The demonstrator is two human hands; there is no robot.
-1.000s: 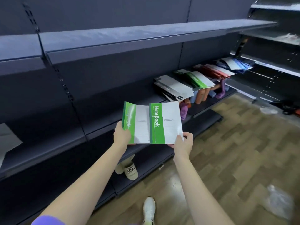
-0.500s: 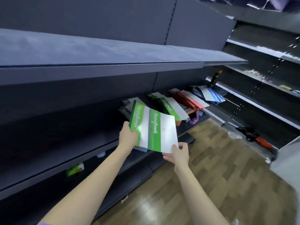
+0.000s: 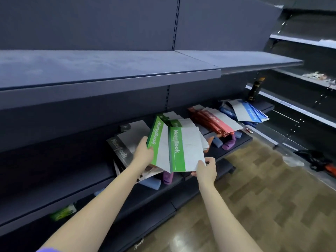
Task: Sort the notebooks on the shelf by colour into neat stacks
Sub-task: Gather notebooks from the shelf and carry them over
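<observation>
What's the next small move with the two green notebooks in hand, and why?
Probably lower them onto the green stack just behind. The left hand and right hand each grip a green notebook right in front of it; grey, red and blue stacks lie to either side.

above: upper shelf [image 3: 109, 70] hangs low over the piles, little room to lift | left: long bare stretch of the middle shelf [image 3: 54, 171], easy to reach | middle: grey pile [image 3: 123, 142], green pile [image 3: 174, 122], red pile [image 3: 214, 120], blue pile [image 3: 249, 111] fill the row side by side | front: open floor [image 3: 254, 197]
</observation>
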